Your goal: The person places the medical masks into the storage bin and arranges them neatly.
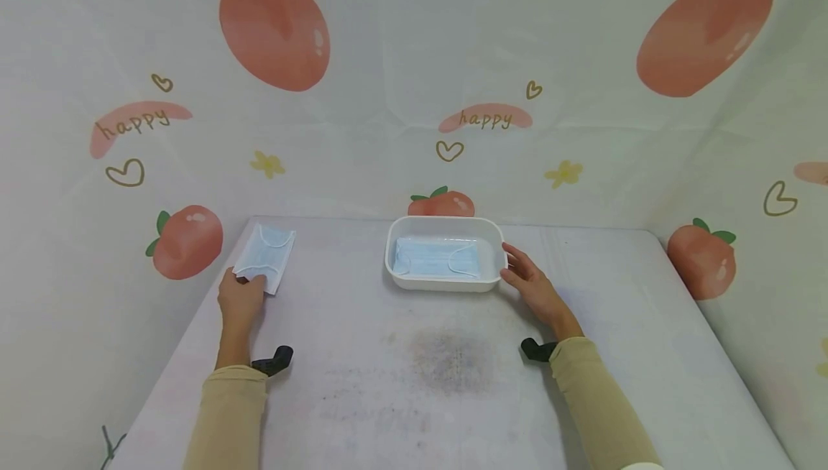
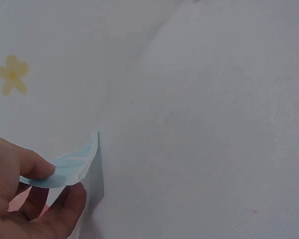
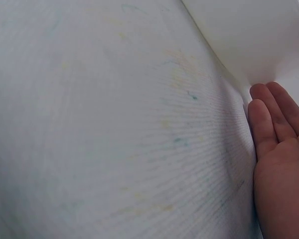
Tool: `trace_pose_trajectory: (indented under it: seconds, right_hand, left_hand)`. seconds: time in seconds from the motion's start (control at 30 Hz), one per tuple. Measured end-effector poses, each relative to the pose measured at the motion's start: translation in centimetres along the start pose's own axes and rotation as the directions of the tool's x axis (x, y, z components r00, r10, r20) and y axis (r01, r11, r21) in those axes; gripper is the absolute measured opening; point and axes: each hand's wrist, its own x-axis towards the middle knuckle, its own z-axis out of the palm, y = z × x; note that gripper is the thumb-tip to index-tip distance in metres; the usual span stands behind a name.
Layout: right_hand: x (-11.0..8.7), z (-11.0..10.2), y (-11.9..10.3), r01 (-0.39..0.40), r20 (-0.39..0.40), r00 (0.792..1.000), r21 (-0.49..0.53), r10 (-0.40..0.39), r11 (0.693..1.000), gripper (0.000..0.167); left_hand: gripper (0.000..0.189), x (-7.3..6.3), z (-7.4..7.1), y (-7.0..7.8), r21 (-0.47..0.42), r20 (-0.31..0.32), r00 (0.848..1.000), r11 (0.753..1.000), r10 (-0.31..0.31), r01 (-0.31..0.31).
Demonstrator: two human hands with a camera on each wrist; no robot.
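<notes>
At the left of the table in the head view, my left hand point(image 1: 241, 301) pinches the near edge of a light blue face mask point(image 1: 267, 249) with white ear loops. The left wrist view has the thumb on top of the mask point(image 2: 72, 167) and fingers beneath it, its far end bent upward. My right hand point(image 1: 533, 284) rests against the right end of a white plastic tray point(image 1: 446, 285), fingers extended along its wall. In the right wrist view the right fingers point(image 3: 263, 119) look straight beside the tray wall point(image 3: 259, 45). Inside the tray lies another blue mask point(image 1: 430, 260).
A white cloth-like cover lies over the table point(image 1: 362, 341), with a dark smudged patch point(image 1: 453, 362) near the middle. Behind stands a white backdrop point(image 1: 401, 60) with printed red fruit. Each wrist carries a black camera mount point(image 1: 274, 361).
</notes>
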Motion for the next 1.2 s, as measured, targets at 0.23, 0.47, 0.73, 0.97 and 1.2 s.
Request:
trace_pose_trajectory:
  seconds: [0.23, 0.47, 0.73, 0.97, 1.2]
  right_hand:
    - [0.0, -0.1, -0.1, 0.012, 0.010, 1.000, 0.035, -0.012, 0.999, 0.065]
    - [0.1, 0.0, -0.1, 0.011, 0.006, 1.000, 0.029, -0.011, 1.000, 0.066]
    - [0.0, 0.0, 0.0, 0.006, 0.002, 1.000, 0.023, -0.006, 1.000, 0.065]
    - [0.0, 0.1, 0.0, 0.008, 0.004, 1.000, 0.030, -0.008, 1.000, 0.066]
    - [-0.1, 0.1, -0.2, 0.011, 0.004, 1.000, 0.019, -0.011, 1.000, 0.065]
  left_hand:
    - [0.059, 0.2, -0.2, 0.5, -0.070, 0.008, 1.000, 0.997, -0.023, 0.024]
    - [0.061, -0.1, -0.7, 0.9, -0.251, 0.035, 0.999, 0.967, -0.025, 0.033]
    - [0.060, -0.7, -0.9, 1.7, -0.412, 0.088, 0.996, 0.910, -0.013, 0.048]
    - [0.062, -1.3, -1.0, 2.7, -0.469, 0.123, 0.992, 0.881, -0.010, 0.067]
    - [0.064, -1.8, -1.3, 3.4, -0.479, 0.159, 0.987, 0.876, 0.031, 0.050]
